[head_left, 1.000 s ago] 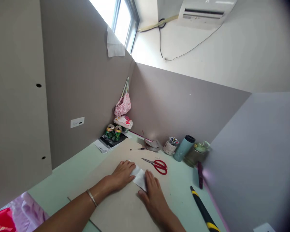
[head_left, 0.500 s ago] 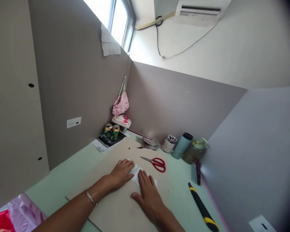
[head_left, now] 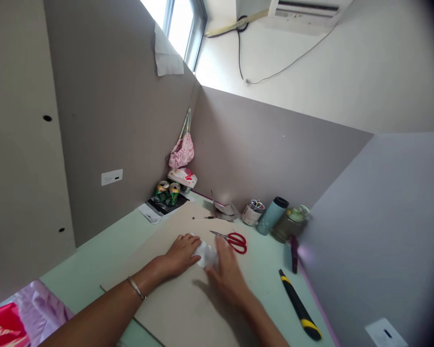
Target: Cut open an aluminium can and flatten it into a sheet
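A small piece of thin white paper (head_left: 204, 253) lies on the beige board (head_left: 188, 303). My left hand (head_left: 183, 253) presses down on its left end, fingers flat and stretched out. On the other side, my right hand (head_left: 226, 272) is raised off the board, its fingers blurred by motion. The right end of the paper is lifted and appears caught between that thumb and fingers. Red-handled scissors (head_left: 236, 242) lie just beyond the right hand, blades pointing left.
At the back right stand a tin of pens (head_left: 253, 213), a teal tumbler (head_left: 273, 216) and a green bottle (head_left: 291, 224). A black-and-yellow tool handle (head_left: 300, 306) lies at the right. Two drink cans (head_left: 168, 193) stand on papers in the far left corner.
My right hand has risen from lying flat on the paper and turned on its side, lifting the paper's right end. My left hand stays pressed in place.
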Tool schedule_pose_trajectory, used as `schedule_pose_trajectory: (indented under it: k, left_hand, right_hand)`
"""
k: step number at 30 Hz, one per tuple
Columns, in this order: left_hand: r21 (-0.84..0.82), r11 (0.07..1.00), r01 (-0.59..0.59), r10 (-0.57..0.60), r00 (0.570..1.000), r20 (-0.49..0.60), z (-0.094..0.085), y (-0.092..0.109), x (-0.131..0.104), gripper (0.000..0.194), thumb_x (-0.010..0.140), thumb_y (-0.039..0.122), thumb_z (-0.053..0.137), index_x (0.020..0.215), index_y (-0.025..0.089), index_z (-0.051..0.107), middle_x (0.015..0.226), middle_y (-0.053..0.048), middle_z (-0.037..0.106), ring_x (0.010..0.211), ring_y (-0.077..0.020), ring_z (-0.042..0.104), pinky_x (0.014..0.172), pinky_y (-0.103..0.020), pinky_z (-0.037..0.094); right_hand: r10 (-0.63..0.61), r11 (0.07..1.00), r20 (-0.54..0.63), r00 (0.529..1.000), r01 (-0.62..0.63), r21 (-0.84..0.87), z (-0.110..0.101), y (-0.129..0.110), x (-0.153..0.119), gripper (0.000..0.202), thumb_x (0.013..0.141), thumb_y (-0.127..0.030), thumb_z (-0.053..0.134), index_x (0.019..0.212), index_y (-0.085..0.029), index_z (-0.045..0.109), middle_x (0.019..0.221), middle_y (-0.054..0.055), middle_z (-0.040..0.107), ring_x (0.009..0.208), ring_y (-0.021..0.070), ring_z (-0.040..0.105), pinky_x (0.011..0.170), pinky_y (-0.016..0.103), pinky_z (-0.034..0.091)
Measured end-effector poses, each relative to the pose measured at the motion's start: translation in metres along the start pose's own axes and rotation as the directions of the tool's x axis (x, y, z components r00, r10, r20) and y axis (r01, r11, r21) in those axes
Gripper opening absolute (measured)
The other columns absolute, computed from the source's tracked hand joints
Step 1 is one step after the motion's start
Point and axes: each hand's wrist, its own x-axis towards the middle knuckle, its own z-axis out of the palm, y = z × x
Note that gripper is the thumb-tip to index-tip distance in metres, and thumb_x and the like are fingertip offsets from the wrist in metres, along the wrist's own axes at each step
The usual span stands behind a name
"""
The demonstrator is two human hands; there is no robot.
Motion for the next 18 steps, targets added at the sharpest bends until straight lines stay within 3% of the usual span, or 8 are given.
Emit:
schedule_pose_trajectory:
  k: [2, 6, 7, 10, 14, 18]
  left_hand:
    - [0.000, 1.000, 0.008, -0.008, 1.000, 0.003, -0.002, 0.001, -0.001, 0.038, 0.096, 0.035, 0.062, 0.130, 0.018, 0.057, 0.135, -0.011, 0.057, 0.118, -0.0274, 0.059, 0.098, -0.051, 0.051]
    - [-0.008, 1.000, 0.006, -0.006, 1.000, 0.002, -0.004, 0.004, -0.001, 0.037, 0.096, 0.035, 0.062, 0.129, 0.019, 0.058, 0.134, -0.011, 0.058, 0.116, -0.0269, 0.060, 0.097, -0.050, 0.052]
    - [-0.011, 1.000, 0.008, -0.008, 1.000, 0.000, -0.005, 0.004, -0.002, 0.037, 0.096, 0.035, 0.062, 0.129, 0.019, 0.058, 0.134, -0.011, 0.058, 0.116, -0.0269, 0.060, 0.097, -0.050, 0.052]
    - [-0.022, 1.000, 0.015, -0.015, 1.000, 0.001, -0.005, 0.002, -0.002, 0.037, 0.096, 0.035, 0.062, 0.129, 0.019, 0.058, 0.135, -0.011, 0.057, 0.117, -0.0270, 0.060, 0.098, -0.051, 0.051]
    - [-0.046, 0.999, 0.001, 0.000, 1.000, 0.003, -0.007, -0.002, -0.002, 0.036, 0.097, 0.035, 0.062, 0.128, 0.019, 0.058, 0.134, -0.011, 0.058, 0.117, -0.0267, 0.060, 0.098, -0.050, 0.051]
    - [-0.079, 0.997, 0.013, -0.014, 1.000, -0.014, -0.011, 0.001, 0.001, 0.040, 0.096, 0.035, 0.062, 0.133, 0.020, 0.056, 0.141, -0.011, 0.053, 0.123, -0.0293, 0.056, 0.102, -0.054, 0.047]
  right_hand:
    - [-0.032, 0.999, 0.155, 0.987, 0.033, 0.001, -0.001, 0.002, 0.000, 0.081, 0.096, -0.052, 0.053, 0.160, -0.014, 0.022, 0.161, 0.020, 0.033, 0.150, 0.0356, 0.027, 0.119, 0.060, 0.025]
    - [0.030, 0.999, -0.114, 0.993, -0.033, -0.022, -0.002, 0.003, 0.000, 0.082, 0.099, -0.049, 0.047, 0.162, -0.013, 0.010, 0.166, 0.018, 0.023, 0.154, 0.0317, 0.015, 0.122, 0.058, 0.018]
    - [0.022, 1.000, -0.083, 0.996, -0.023, -0.014, 0.001, 0.003, -0.002, 0.083, 0.098, -0.051, 0.048, 0.162, -0.013, 0.011, 0.165, 0.018, 0.025, 0.154, 0.0317, 0.017, 0.122, 0.058, 0.019]
    - [0.013, 1.000, 0.151, 0.988, -0.014, 0.004, 0.017, 0.004, -0.011, 0.080, 0.095, -0.054, 0.052, 0.159, -0.014, 0.026, 0.163, 0.016, 0.032, 0.152, 0.0323, 0.023, 0.122, 0.056, 0.023]
    - [0.117, 0.993, 0.094, 0.989, -0.115, -0.026, 0.034, 0.013, -0.018, 0.070, 0.101, -0.047, 0.043, 0.159, -0.011, 0.026, 0.164, 0.017, 0.027, 0.153, 0.0323, 0.022, 0.122, 0.059, 0.021]
    - [0.129, 0.992, 0.081, 0.988, -0.127, -0.024, 0.036, 0.017, -0.018, 0.066, 0.100, -0.046, 0.045, 0.156, -0.012, 0.034, 0.161, 0.017, 0.035, 0.150, 0.0335, 0.030, 0.120, 0.057, 0.027]
